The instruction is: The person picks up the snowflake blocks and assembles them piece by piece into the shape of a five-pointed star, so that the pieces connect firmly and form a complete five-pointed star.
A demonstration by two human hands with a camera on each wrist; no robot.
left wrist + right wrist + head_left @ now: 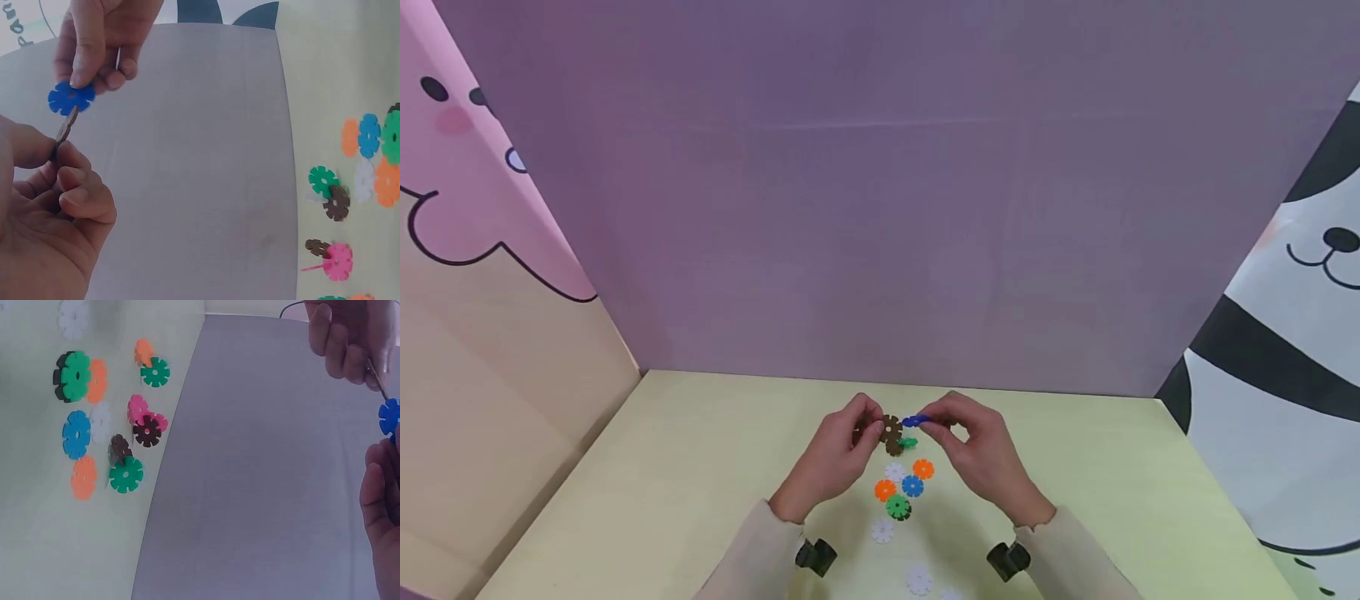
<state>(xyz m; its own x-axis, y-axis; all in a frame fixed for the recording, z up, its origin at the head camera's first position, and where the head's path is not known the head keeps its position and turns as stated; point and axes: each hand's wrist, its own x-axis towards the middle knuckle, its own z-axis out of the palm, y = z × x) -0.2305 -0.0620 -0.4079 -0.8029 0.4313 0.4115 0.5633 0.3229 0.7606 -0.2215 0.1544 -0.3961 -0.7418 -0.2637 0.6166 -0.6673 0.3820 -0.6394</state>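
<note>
My left hand (838,446) pinches a brown snowflake disc (66,127), seen edge-on in the left wrist view, between thumb and fingers. A blue snowflake disc (71,99) is pinched in my right hand (973,442). The two notched discs meet at their rims, the brown one set crosswise to the blue one. Both hands are raised above the table (737,417), facing each other. Just below them lie a green disc (126,475) and a brown disc (336,203), overlapping one another.
Nearer on the table lie orange discs (922,469), a lighter blue disc (913,486), a green disc (898,506) over a dark one, and several white discs (919,581). A pink disc (338,262) overlaps brown pieces. Behind the table stands a purple panel (895,250).
</note>
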